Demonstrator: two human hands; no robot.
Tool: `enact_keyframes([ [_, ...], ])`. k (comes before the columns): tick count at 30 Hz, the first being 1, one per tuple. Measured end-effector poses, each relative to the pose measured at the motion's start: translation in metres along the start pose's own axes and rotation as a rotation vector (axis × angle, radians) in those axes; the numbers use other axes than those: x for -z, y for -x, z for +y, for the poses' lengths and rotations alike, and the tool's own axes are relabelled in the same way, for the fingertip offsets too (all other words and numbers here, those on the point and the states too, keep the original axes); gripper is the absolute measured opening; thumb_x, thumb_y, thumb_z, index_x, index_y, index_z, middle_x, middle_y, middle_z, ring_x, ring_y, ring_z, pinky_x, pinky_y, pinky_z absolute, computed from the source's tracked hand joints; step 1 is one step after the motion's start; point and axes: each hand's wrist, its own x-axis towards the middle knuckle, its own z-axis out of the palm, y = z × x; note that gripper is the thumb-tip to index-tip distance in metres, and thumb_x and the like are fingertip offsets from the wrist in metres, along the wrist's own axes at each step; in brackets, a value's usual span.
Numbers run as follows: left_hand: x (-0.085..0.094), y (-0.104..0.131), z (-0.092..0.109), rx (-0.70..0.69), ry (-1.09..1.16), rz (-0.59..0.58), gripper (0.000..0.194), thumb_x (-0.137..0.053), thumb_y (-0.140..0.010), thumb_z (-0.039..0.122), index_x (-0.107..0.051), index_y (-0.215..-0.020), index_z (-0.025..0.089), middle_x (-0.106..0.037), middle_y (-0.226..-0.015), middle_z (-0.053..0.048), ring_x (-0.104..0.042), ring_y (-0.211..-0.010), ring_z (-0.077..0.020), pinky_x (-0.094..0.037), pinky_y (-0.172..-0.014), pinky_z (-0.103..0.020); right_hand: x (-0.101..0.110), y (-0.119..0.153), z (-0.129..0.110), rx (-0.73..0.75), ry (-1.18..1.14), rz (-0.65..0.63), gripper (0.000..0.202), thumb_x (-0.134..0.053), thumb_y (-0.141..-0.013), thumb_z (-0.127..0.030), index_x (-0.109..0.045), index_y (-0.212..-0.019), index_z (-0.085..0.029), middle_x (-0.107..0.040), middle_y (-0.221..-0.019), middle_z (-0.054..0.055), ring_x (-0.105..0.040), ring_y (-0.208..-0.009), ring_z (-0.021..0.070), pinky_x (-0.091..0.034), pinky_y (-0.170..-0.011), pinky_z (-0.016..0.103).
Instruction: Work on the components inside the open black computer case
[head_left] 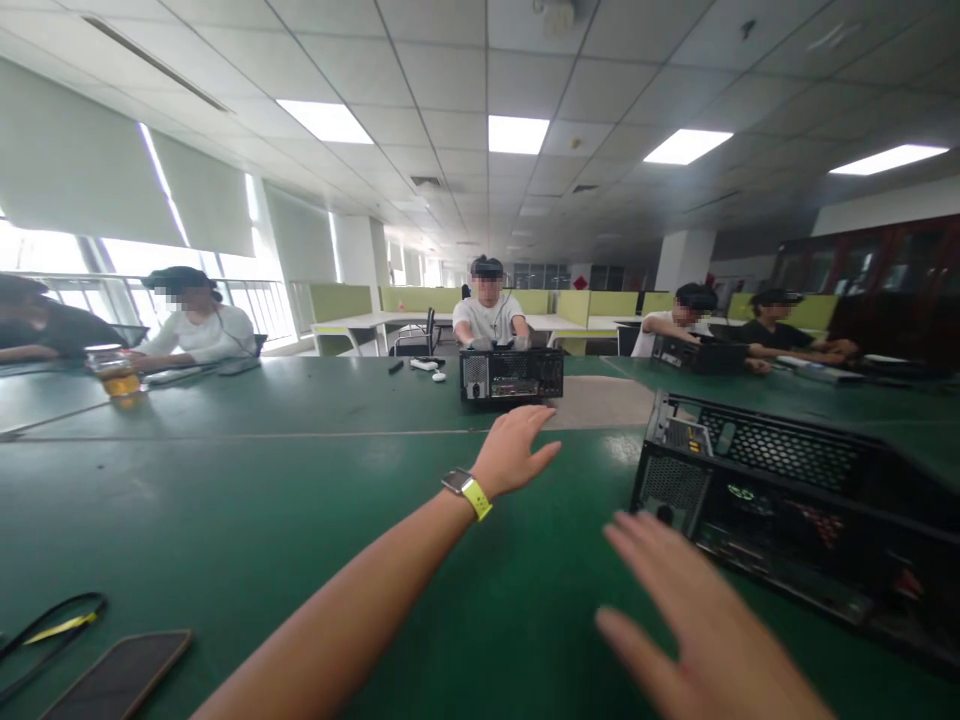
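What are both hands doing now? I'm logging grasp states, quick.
Left hand: open, empty, above the green table.
Right hand: open, empty, beside the computer case.

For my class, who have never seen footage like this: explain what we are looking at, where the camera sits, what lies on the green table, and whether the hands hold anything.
The single picture comes from a camera worn on a person's head, looking forward and down. The two bare arms reaching in are that person's own. The left hand, with a yellow-strapped wristwatch, is stretched out open above the green table. The right hand is open too, beside a black metal computer case lying on the table. Neither hand holds anything. A dark smartphone lies at the near left edge, and a second black computer case stands further away. Other people sit at the tables behind.
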Motion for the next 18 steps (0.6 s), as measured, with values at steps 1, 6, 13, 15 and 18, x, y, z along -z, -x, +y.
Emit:
enact_keyframes([
  [1,-0.004,0.005,0.006,-0.004,0.025,-0.022,0.047,-0.05,-0.088,0.042,-0.046,-0.131,0.021,-0.051,-0.135,-0.005,-0.043,-0.124,-0.0207,-0.031,-0.107,-0.035,0.012,-0.006,0.042,-0.143,0.108,0.064,0.06,-0.041,-0.087,-0.056,-0.049,-0.131,-0.017,-0.05,-0.135,0.012,-0.045,-0.124,0.0326,-0.042,-0.1,0.052],
  [6,-0.018,0.021,0.019,-0.031,0.082,-0.163,0.043,-0.049,-0.089,0.04,-0.048,-0.129,0.025,-0.053,-0.131,-0.005,-0.045,-0.122,-0.0215,-0.034,-0.103,-0.039,0.026,-0.028,0.194,-0.37,0.389,0.052,0.07,-0.024,-0.085,-0.062,-0.062,-0.109,-0.008,-0.064,-0.11,0.02,-0.058,-0.104,0.0351,-0.044,-0.091,0.049],
  [13,-0.026,0.023,0.012,-0.028,0.1,-0.259,0.04,-0.05,-0.089,0.04,-0.049,-0.126,0.026,-0.056,-0.125,-0.005,-0.048,-0.117,-0.0232,-0.038,-0.096,-0.041,0.033,-0.038,0.193,-0.899,0.254,-0.206,0.056,-0.025,-0.083,-0.07,-0.068,-0.074,-0.036,-0.07,-0.079,0.011,-0.065,-0.067,0.028,-0.044,-0.064,0.043],
  [15,-0.02,0.015,0.011,-0.036,0.098,-0.242,0.04,-0.049,-0.09,0.041,-0.048,-0.127,0.026,-0.056,-0.125,-0.005,-0.048,-0.116,-0.0229,-0.038,-0.096,-0.041,0.036,-0.04,0.183,-0.93,0.228,-0.209,0.051,-0.029,-0.083,-0.068,-0.069,-0.074,-0.038,-0.071,-0.079,0.01,-0.065,-0.067,0.0279,-0.045,-0.065,0.043],
  [18,-0.007,-0.002,0.017,-0.066,0.07,-0.202,0.04,-0.046,-0.091,0.043,-0.049,-0.126,0.024,-0.056,-0.125,-0.005,-0.048,-0.116,-0.0227,-0.038,-0.096,-0.04,0.027,-0.034,0.162,-0.839,0.212,-0.14,0.051,-0.028,-0.081,-0.068,-0.07,-0.071,-0.04,-0.07,-0.071,0.007,-0.065,-0.065,0.0311,-0.047,-0.063,0.045],
])
